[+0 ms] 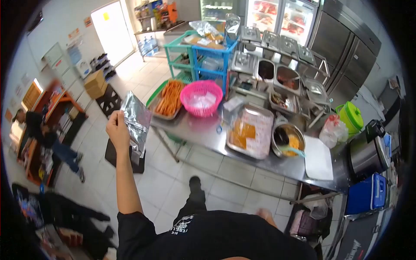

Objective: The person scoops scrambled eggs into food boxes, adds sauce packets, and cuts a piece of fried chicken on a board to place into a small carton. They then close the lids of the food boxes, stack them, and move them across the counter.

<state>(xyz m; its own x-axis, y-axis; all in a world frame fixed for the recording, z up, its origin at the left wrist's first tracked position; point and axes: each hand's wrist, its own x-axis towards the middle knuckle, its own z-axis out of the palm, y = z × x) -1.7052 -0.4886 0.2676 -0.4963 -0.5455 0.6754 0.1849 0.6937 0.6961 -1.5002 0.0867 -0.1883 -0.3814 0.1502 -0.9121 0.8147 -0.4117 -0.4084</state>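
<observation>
Raised out to the left of the steel table, my left hand (118, 131) is closed on the edge of a shiny silver foil pouch (138, 125). The pouch hangs in the air, clear of the tabletop. My right hand (265, 214) shows only in part, low beside my black shirt, and its fingers cannot be made out. Closest to the pouch on the table is a tray of orange sticks (171, 99), which look like cut carrots. A pink basket (200, 113) with clear plastic inside stands beside that tray.
A metal tray (265, 149) holds orange-yellow slabs; a steel bowl (299, 130) sits right of it, near a white board (318, 160). Blue and green racks (210, 65) and lidded steel pans (245, 63) stand behind. Other people (37, 130) are at the left.
</observation>
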